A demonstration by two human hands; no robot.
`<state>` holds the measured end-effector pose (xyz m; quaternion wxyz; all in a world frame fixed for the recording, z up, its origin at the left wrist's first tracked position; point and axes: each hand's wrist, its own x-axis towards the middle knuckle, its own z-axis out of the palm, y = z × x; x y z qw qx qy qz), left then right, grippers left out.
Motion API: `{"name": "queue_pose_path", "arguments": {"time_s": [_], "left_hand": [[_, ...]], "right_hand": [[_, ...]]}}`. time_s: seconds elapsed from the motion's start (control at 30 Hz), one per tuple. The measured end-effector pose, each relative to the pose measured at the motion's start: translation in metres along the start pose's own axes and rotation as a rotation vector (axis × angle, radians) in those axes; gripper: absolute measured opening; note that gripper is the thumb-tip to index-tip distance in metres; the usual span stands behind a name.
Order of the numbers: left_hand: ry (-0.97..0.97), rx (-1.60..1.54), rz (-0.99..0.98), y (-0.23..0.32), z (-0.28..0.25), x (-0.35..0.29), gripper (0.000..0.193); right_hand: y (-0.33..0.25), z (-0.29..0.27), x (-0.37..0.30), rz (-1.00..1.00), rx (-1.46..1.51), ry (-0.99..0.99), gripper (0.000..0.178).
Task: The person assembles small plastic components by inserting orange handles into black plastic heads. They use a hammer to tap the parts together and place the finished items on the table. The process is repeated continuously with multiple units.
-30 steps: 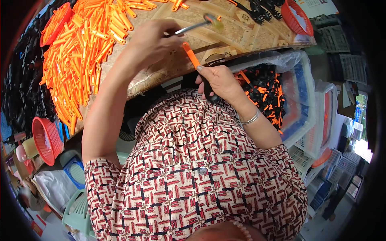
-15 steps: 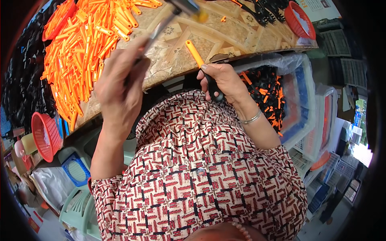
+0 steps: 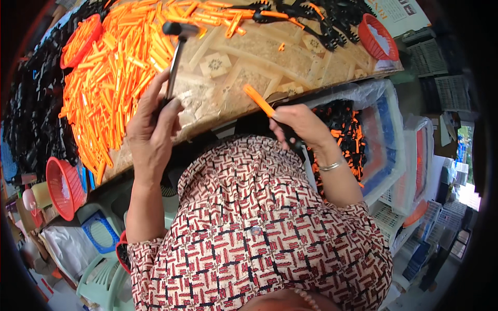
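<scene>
Hammering step: hammer raised over the table edge.
The left hand [image 3: 150, 129] is gripping the hammer [image 3: 175, 57]; the right hand [image 3: 301, 124] is pinching the orange stick [image 3: 258, 100] upright. Next blow likely needs careful aim.

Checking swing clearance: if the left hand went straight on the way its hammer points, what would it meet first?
Probably the pile of orange sticks past the hammer that the left hand holds, though depth is unclear.

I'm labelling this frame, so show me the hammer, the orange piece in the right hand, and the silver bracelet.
hammer [image 3: 175, 62]: head view, on its metal shaft.
orange piece [image 3: 258, 100]: head view, mid-length.
silver bracelet [image 3: 330, 166]: head view, on the band at the wrist.
</scene>
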<state>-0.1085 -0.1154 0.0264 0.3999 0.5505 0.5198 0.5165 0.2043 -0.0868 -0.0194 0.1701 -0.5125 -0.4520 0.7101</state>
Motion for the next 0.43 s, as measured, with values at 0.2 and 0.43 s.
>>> {"name": "queue_pose_path", "arguments": {"time_s": [0.2, 0.43], "left_hand": [[0.155, -0.159, -0.284, -0.028, -0.022, -0.001, 0.050], [0.091, -0.124, -0.293, -0.046, -0.023, 0.003, 0.058]], "right_hand": [[0.010, -0.134, -0.047, -0.063, -1.129, 0.361, 0.027], [-0.074, -0.139, 0.029, -0.595, -1.185, 0.769, 0.028]]}}
